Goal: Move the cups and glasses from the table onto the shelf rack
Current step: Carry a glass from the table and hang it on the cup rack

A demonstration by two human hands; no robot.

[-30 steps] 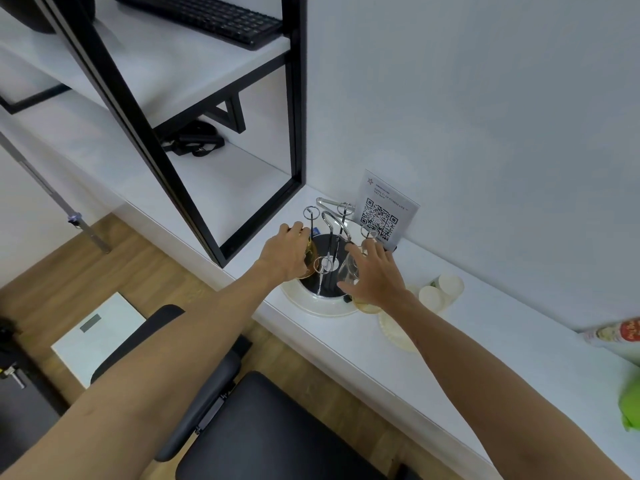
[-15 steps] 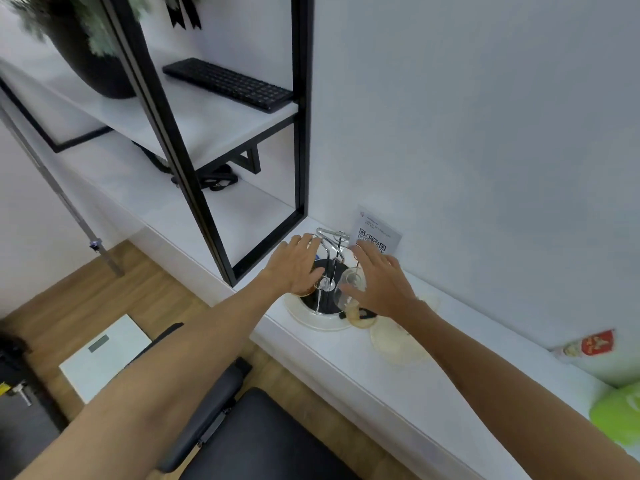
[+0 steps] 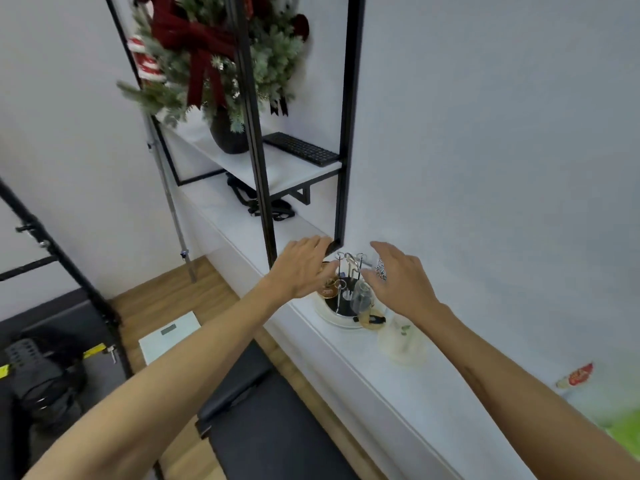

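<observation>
Left hand [image 3: 304, 268], right hand [image 3: 398, 277] spread, empty, flanking chrome wire cup rack [image 3: 348, 282]; careless brush risks toppling clear glass [image 3: 362, 297] off white bench [image 3: 398, 386].

Person's body in view: two forearms and two hands only. Left hand [image 3: 304, 268] and right hand [image 3: 398, 278] are both bare, with no gloves, rings or watch visible. Forearms are bare up to the frame edge, no sleeve showing. Short nails, as far as the blur allows.
</observation>
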